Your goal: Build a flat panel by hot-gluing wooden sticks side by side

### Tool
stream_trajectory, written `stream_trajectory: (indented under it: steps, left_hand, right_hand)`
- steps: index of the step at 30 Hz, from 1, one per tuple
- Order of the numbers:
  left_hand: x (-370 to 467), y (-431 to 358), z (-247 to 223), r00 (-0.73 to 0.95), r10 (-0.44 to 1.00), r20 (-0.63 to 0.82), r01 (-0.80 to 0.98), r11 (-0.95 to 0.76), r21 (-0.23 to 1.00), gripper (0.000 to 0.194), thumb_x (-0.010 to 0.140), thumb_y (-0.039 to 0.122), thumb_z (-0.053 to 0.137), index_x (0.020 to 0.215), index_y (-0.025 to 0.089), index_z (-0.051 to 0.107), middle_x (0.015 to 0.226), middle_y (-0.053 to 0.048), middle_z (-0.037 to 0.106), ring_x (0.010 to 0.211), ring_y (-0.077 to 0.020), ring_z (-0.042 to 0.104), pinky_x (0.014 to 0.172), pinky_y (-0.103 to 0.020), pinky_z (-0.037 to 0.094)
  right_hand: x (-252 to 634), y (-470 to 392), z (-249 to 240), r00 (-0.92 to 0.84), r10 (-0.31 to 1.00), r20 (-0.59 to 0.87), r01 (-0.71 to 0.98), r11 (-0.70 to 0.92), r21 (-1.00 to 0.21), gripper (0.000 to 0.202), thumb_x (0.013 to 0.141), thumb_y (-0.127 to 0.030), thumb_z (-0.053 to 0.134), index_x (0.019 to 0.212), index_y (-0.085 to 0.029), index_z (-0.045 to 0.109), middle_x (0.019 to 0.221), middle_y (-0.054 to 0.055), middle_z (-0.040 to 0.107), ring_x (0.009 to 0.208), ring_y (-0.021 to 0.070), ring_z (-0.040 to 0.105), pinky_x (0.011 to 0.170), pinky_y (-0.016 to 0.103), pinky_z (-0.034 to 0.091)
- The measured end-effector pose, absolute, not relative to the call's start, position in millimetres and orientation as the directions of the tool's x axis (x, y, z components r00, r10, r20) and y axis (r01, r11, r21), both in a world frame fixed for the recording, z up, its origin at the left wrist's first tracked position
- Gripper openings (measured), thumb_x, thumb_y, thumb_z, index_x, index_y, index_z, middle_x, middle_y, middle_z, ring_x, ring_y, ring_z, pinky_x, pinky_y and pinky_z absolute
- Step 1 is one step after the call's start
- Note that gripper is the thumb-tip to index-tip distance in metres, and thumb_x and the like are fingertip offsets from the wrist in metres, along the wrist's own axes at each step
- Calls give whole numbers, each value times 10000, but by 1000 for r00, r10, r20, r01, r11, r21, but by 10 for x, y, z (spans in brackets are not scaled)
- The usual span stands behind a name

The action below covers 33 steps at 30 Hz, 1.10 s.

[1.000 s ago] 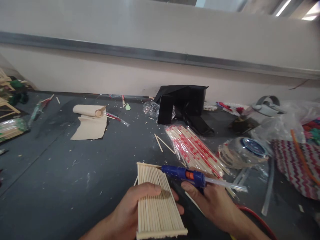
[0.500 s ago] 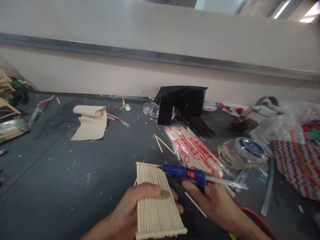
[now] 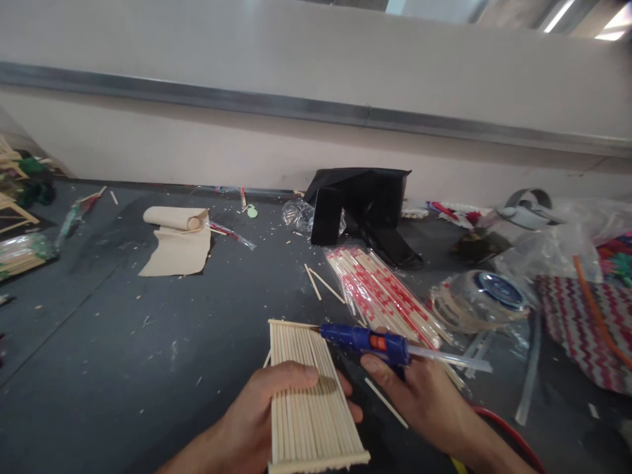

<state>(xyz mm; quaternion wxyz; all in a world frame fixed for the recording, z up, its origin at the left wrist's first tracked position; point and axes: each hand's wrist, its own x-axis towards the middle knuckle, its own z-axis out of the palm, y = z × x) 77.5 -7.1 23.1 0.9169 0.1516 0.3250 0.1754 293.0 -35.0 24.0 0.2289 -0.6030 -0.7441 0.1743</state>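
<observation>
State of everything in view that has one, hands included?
left hand: closed on the stick panel
right hand: gripping the glue gun
stick panel: crosspieces at both ends
glue gun: tip at stick panel's far end, glue stick loaded
paper: partly unrolled
stick packet: lying flat, sticks inside
clear container: open or shut, cannot tell

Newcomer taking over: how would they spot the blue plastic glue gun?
Above the dark grey table, find the flat panel of pale wooden sticks. At its far edge, the right hand holds the blue glue gun; its orange middle distinguishes it from those sticks.
</observation>
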Motion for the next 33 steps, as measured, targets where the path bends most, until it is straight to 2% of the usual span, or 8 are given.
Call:
stream_trajectory:
  steps: [11,19,26,33]
  left_hand:
    - [767,-84,205,746,425,-513,-238,889,391,490,711,392,543,986,11,683,931,-241,707,772,-269,682,701,-381,536]
    - [772,-70,224,746,415,-520,-228,894,385,489,690,390,573,987,19,688,938,-234,708,796,-273,679,729,-391,530]
    - [760,-67,231,742,413,-528,-216,893,395,487,683,390,576,986,25,686,936,-230,709,798,-272,675,738,-401,528]
    - [764,-60,233,736,424,-527,-224,888,402,483,697,389,564,989,23,684,931,-232,710,782,-269,679,718,-391,531]
  right_hand:
    - [2928,-364,238,-154,984,88,789,177,-588,296,947,-404,379,809,-215,559,769,3,644,720,175,613,654,299,466]
    - [2936,-371,227,-148,977,153,797,209,-567,244,939,-368,417,848,-214,584,807,11,663,766,181,615,672,289,458]
    - [2922,-352,265,-148,982,120,796,190,-575,271,935,-376,411,783,-211,564,752,9,639,715,180,596,654,298,460]
    - [2923,-360,253,-159,982,99,801,187,-569,266,943,-375,398,870,-207,591,842,29,675,803,199,618,706,313,477]
